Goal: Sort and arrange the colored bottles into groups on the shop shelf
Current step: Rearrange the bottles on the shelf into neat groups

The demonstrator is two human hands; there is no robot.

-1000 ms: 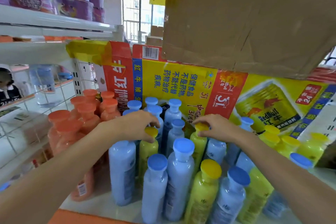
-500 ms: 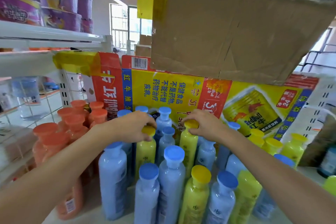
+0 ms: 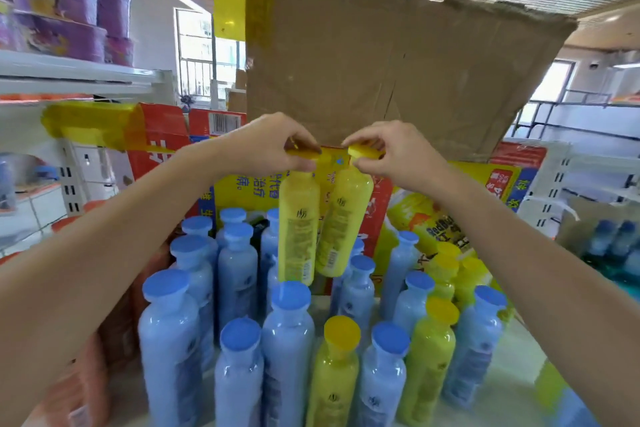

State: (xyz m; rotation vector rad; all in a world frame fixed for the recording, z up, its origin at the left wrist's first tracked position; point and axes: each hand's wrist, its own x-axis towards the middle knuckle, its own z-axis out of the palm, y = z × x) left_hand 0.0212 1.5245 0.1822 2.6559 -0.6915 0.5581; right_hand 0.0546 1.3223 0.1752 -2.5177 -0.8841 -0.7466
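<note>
Head view is showing both hands raised side by side over a crowd of standing bottles. The left hand (image 3: 266, 146) is pinching the yellow cap (image 3: 304, 153) of one yellow bottle (image 3: 298, 225), thumb under the cap's edge and fingertips curled over its top, the other fingers bent in close. The right hand (image 3: 394, 152) is pinching the cap (image 3: 365, 150) of a second yellow bottle (image 3: 343, 218) in the same way, thumb and forefinger closing on the rim. Both bottles are hanging in the air below the fingers, clear of the shelf (image 3: 509, 388); the one under the left hand is hanging nearly straight, while the one under the right hand is tilting so that its base is leaning toward its neighbour, and the two bodies are lying just beside each other, perhaps touching. Directly beneath the hands the blue bottles (image 3: 287, 340) are standing upright in a dense cluster, their caps facing up. Toward the person from the hands, and below the right wrist, more yellow bottles (image 3: 334, 367) are standing mixed in among the blue ones. Under the left forearm, orange bottles (image 3: 79, 388) are showing, blurred and partly hidden. Behind the hands a torn cardboard sheet (image 3: 381, 62) is rising, and below it a printed carton (image 3: 433, 218) in yellow and red is lying behind the bottles. Up and to the left of the left hand, purple tubs (image 3: 52, 10) are sitting on a higher shelf.
</note>
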